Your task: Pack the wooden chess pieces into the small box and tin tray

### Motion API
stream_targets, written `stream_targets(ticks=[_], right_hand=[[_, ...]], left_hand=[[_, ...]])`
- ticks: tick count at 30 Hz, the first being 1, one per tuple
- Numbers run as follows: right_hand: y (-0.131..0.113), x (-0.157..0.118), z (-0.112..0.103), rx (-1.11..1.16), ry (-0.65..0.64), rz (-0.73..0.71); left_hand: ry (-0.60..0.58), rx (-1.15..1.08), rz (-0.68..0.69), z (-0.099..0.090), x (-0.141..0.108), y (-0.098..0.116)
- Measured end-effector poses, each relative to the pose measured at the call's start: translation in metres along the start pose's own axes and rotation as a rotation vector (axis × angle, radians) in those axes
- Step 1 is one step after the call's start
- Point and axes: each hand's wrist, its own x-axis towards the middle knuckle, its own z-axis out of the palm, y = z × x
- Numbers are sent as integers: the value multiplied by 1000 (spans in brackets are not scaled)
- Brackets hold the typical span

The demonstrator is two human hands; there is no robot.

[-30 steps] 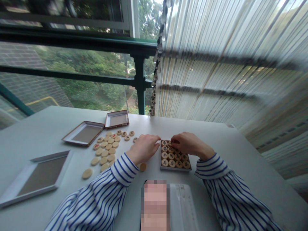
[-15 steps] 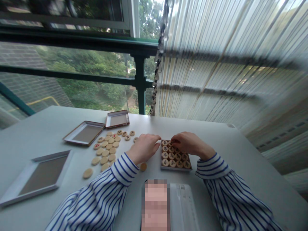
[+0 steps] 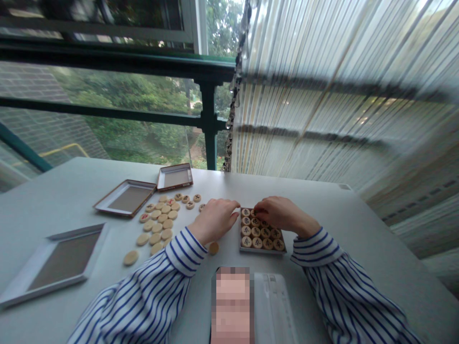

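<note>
The right hand (image 3: 283, 215) is bent over the back of a small open box (image 3: 263, 251), its fingertips down at a round piece in the back row; whether it grips that piece or only touches it, I cannot tell. The left hand (image 3: 215, 220) is just beside the box's back left corner, palm down with the fingers bent and the thumb a little apart from them; its underside is hidden, so I cannot tell whether it holds anything or touches the rim. In the box, black-marked discs (image 3: 256, 242) lie flat in rows, four across in each of the two front ones, while the right hand covers part of the rows behind. Just below the left wrist, a single plain disc (image 3: 213, 248) lies near the striped sleeve (image 3: 186, 253). Farther left, loose discs (image 3: 168, 223) are spread over the white counter (image 3: 358, 215), mostly blank side up, two showing red marks and several showing black ones. Beyond them are two brown-edged trays (image 3: 125, 197), the smaller one farther back, and a larger white tray (image 3: 64, 258) nearer on the left. At the near edge, a phone (image 3: 232, 306) with a blurred screen lies beside a whitish plastic case (image 3: 274, 310).
</note>
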Motion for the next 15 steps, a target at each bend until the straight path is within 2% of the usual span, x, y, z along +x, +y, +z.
stream_targets(ticks=[8, 15], right_hand=[[0, -1, -1, -9, -20, 1], [0, -1, 0, -4, 15, -18]], left_hand=[[-11, 27, -12, 1, 0, 0], [-7, 16, -2, 0, 0, 0]])
